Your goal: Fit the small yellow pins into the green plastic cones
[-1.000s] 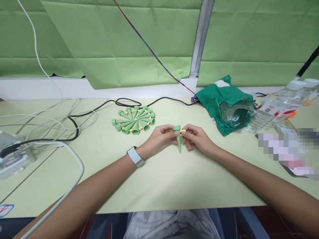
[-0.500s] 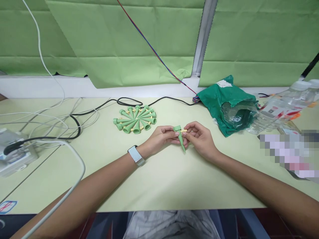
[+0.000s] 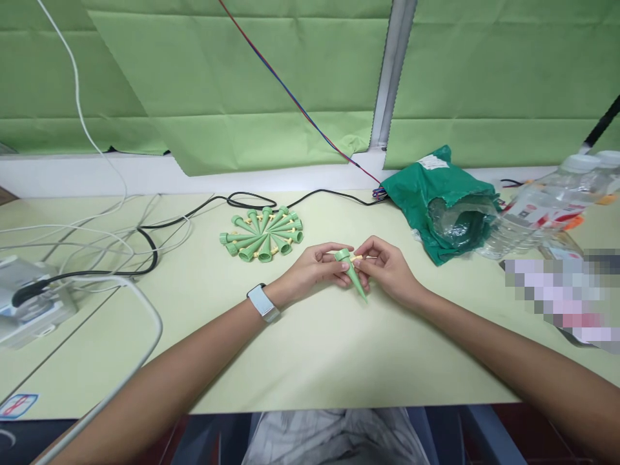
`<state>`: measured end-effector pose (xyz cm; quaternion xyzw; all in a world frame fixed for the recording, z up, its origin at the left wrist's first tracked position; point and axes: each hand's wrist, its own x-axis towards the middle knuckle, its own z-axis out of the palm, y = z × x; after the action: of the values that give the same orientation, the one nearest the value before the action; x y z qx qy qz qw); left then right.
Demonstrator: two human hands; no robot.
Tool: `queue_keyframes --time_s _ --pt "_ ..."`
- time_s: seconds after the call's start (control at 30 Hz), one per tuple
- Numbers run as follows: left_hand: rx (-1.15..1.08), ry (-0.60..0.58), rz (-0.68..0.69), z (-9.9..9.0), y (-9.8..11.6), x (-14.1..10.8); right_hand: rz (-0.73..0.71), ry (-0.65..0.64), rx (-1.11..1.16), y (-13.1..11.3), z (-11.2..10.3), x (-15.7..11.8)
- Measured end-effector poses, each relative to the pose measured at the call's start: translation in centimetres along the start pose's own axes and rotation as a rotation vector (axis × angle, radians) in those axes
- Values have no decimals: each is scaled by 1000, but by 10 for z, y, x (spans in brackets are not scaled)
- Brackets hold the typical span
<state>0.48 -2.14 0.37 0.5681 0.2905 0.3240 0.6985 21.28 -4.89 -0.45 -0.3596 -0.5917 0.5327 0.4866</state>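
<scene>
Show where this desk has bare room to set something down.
Widest: the pale green desk between the forearms and near edge. Smaller: behind the left hand and right hand, between the ring of green plastic spikes and the dark green plastic bag. Crowded: white and black cables at left, clear plastic bottles at right.

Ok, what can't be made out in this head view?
- Yellow stem in the green plastic spike: partly hidden by the right hand.
- Object at lower right: pixelated, unidentifiable.
- Clear plastic bottles: cut off by the right edge.
- White label on the green bag: too small to read.
</scene>
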Motion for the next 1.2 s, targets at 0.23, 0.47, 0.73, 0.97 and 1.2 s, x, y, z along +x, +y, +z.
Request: queue_keyframes --time_s 0.23,0.47,0.73,0.97,1.2 --pt "220 -17 -43 -7 24 -5 30 -84 76 9 -2 2" --pt "293 350 160 -77 69 -3 121 -123 154 11 -8 6" --pt "469 1146 275 -213 77 -73 182 -123 160 14 -10 11" --pt "568 1154 130 -235 53 -84 196 -138 145 13 -10 9" --pt "794 1096 27 -239 45 -78 190 -164 111 13 -11 8"
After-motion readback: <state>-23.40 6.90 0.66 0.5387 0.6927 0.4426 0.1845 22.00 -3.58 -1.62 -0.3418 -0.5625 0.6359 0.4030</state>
